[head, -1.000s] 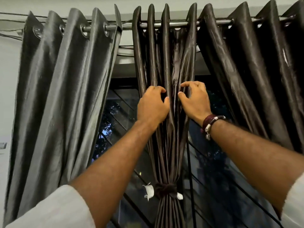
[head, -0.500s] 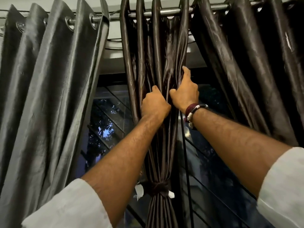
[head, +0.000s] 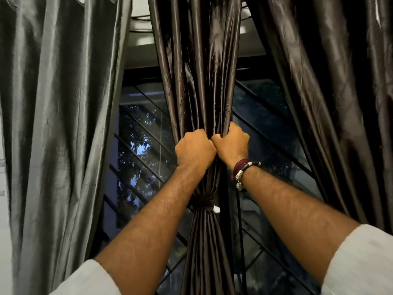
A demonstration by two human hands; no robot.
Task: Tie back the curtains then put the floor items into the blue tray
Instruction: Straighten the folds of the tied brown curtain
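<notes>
A dark brown middle curtain (head: 197, 67) hangs gathered into a narrow bundle in front of the window. A tie-back knot (head: 204, 204) with a small white tag cinches it below my hands. My left hand (head: 194, 151) grips the bundle's left folds in a fist. Right beside it, thumb to thumb, my right hand (head: 230, 145) grips the right folds. A grey curtain (head: 57, 124) hangs loose at the left and another dark curtain (head: 331, 92) hangs at the right. The floor, its items and the blue tray are out of view.
Behind the curtains is a dark window (head: 140, 150) with slanted metal bars and tree reflections. A thin black cord (head: 239, 226) hangs beside the tied curtain. A white wall strip (head: 3, 188) shows at the far left.
Both hands slid down the middle curtain and closed into fists around its folds. The view tilted down, so the curtain rod left the frame.
</notes>
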